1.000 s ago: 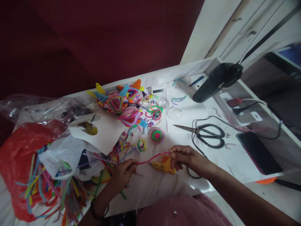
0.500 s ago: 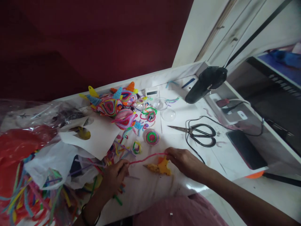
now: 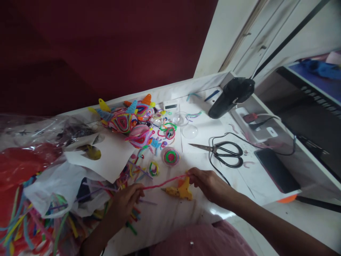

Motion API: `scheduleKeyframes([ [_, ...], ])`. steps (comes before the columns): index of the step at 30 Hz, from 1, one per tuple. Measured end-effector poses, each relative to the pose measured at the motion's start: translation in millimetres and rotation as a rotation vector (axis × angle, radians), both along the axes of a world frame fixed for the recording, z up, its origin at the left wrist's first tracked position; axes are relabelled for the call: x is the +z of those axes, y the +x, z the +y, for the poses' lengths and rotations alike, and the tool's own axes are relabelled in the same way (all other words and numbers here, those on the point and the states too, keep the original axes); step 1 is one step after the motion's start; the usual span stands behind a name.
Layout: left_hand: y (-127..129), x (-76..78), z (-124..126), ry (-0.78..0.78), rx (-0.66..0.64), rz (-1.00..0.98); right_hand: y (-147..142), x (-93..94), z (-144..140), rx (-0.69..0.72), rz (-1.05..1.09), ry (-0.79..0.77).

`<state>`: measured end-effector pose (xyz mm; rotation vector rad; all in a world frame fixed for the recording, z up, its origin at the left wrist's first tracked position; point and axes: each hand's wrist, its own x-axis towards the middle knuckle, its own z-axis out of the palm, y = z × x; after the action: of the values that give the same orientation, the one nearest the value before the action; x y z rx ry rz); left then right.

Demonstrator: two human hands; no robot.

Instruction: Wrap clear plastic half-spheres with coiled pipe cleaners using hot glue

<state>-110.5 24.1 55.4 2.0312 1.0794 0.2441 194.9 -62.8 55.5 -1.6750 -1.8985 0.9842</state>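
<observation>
A pink pipe cleaner (image 3: 163, 182) is stretched nearly straight between the two hands, just above the white worktop (image 3: 176, 213). The left hand (image 3: 125, 201) is closed in a pinch on its left end; the right hand (image 3: 207, 181) is closed in a pinch on its right end. Directly under the strand, touching the worktop, lies a yellow-orange glue gun (image 3: 179, 191), just beside the right hand.

Beyond it sits a round pink-and-green coil (image 3: 171, 156), then a heap of bright coiled shapes (image 3: 130, 121) toward the far edge. Black scissors (image 3: 222, 153) lie to the right, with a black cord (image 3: 213, 167) looping past them, and a dark phone (image 3: 277, 170) rests near the right edge. A black lamp head (image 3: 230, 96) hangs over the far right corner.

To the left, a sheet of white paper (image 3: 109, 156), plastic bags (image 3: 39, 160) and loose pipe cleaners (image 3: 39, 220) crowd the surface up to its near-left edge. The bare stretch is the near middle, between the hands and the person's lap. A dark red wall (image 3: 106, 46) stands behind the worktop, white cabinet doors (image 3: 266, 32) to the right.
</observation>
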Motion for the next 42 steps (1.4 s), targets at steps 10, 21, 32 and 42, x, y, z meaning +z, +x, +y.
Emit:
scheduleKeyframes([
  [10,-12.1,-18.0,0.1,0.353,-0.153,0.038,3.4,-5.4,-8.4,0.021,-0.23,0.242],
  [21,6.2,-5.4,-7.3,-0.629,0.178,-0.021,9.0,-1.0,-7.0,-0.086,-0.191,0.257],
  [32,6.2,-3.8,0.9,-0.125,0.122,0.12,-2.1,-0.5,-11.4,-0.06,-0.253,0.318],
  [42,4.8,-13.1,-4.9,0.021,0.08,0.15,3.1,-7.6,-21.3,0.027,-0.3,0.397],
])
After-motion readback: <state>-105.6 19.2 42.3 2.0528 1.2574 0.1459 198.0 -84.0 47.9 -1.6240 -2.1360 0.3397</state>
